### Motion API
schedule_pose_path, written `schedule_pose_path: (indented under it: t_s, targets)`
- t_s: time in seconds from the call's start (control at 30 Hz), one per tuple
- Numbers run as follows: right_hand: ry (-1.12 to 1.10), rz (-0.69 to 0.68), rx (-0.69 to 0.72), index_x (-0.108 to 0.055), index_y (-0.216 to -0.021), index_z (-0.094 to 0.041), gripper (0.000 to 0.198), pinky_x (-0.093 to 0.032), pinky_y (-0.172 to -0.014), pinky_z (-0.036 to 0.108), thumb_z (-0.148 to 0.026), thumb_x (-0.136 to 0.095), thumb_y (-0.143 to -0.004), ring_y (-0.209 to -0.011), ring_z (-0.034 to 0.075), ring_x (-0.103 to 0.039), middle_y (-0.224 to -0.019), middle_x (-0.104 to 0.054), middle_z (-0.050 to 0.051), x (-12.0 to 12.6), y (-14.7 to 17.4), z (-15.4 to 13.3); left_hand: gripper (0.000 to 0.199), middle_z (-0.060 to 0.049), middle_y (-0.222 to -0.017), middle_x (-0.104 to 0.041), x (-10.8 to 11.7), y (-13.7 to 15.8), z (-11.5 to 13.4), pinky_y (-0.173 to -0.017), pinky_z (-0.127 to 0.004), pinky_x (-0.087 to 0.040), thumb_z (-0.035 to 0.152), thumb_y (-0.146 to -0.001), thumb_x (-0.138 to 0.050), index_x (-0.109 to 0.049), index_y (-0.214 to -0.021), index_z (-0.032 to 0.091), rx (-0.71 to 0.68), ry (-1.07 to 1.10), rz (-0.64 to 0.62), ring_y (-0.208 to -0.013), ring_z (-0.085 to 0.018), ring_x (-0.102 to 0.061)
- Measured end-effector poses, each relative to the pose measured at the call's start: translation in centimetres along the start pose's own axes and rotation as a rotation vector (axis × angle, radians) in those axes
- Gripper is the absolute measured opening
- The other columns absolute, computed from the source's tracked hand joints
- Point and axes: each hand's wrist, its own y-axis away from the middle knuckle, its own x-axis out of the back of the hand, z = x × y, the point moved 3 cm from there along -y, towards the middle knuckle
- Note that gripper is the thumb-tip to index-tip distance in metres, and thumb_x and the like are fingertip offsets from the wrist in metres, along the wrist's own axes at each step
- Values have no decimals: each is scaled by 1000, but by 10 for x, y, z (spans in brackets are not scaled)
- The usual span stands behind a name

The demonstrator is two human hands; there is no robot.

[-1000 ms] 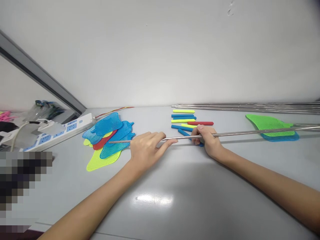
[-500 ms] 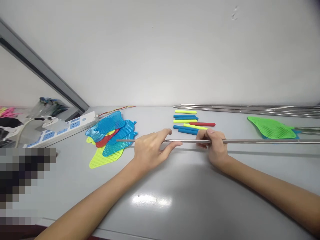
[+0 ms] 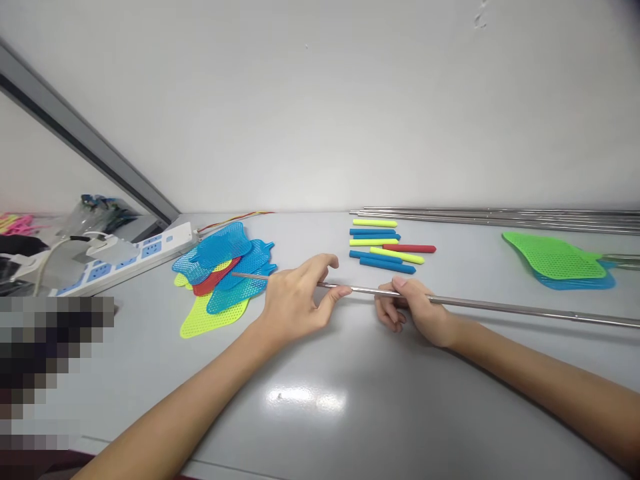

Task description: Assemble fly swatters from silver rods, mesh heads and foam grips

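Note:
A slim metal telescopic rod (image 3: 500, 307) lies across both hands, sloping down to the right. My left hand (image 3: 293, 300) is around its thinner section, with the thumb and index finger apart; the other fingers are hidden behind the hand. The rod's thin tip sticks out to the left, over the perforated fly swatter heads (image 3: 223, 245) in blue, red and yellow. My right hand (image 3: 423, 313) grips a thicker part of the rod between thumb and curled fingers. Just beyond it lie several plastic handle tubes (image 3: 387, 265) in blue, yellow and red.
Several metal rods (image 3: 500, 217) lie along the wall. At the right, a green fly swatter head (image 3: 555, 257) overlaps a blue one (image 3: 575, 283), with rods attached nearby. A white power strip (image 3: 170, 235) with plugs and cables stands at the left, beside clear plastic bags (image 3: 83, 217).
My right hand has slid left and slightly toward me, closer to my left hand. The rod's right part has dropped, so it now tilts. My left hand has barely moved.

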Motion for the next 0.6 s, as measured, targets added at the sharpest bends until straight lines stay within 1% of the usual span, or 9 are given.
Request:
schedule_pose_path:
  t_s: [0.13, 0.27, 0.4, 0.6]
  targets:
    - [40, -54, -18, -42, -53, -19, 51, -35, -47, 24, -47, -20, -89, -46, 11, -42, -52, -47, 0, 0, 2, -3, 28, 4, -71, -59, -2, 0, -2, -51, -21, -34, 40, -80, -49, -45, -100, 21, -21, 26, -16, -57, -11, -58]
    - [85, -79, -36, -45, -55, -18, 51, -36, -50, 24, -47, -20, -90, -48, 11, -42, -53, -47, 0, 0, 3, -5, 23, 5, -73, -59, -4, 0, 0, -51, -22, -34, 35, -81, -46, -44, -100, 22, -48, 50, -59, -56, -10, -57]
    - [95, -82, -30, -48, -57, -18, 53, -36, -50, 24, -48, -20, -90, -49, 12, -43, -53, -47, 0, 0, 3, -3, 22, 5, -73, -59, -5, 1, 1, -50, -22, -34, 33, -81, -45, -43, -101, 23, -40, 56, -81, -54, -10, -56]
    - [76, -71, -19, -50, -59, -17, 53, -37, -49, 25, -48, -19, -90, -48, 12, -44, -52, -49, 1, 1, 2, -2, 20, 5, -71, -58, -3, 2, 4, -51, -22, -34, 30, -83, -44, -45, -101, 22, -67, 50, -61, -53, -10, -55]
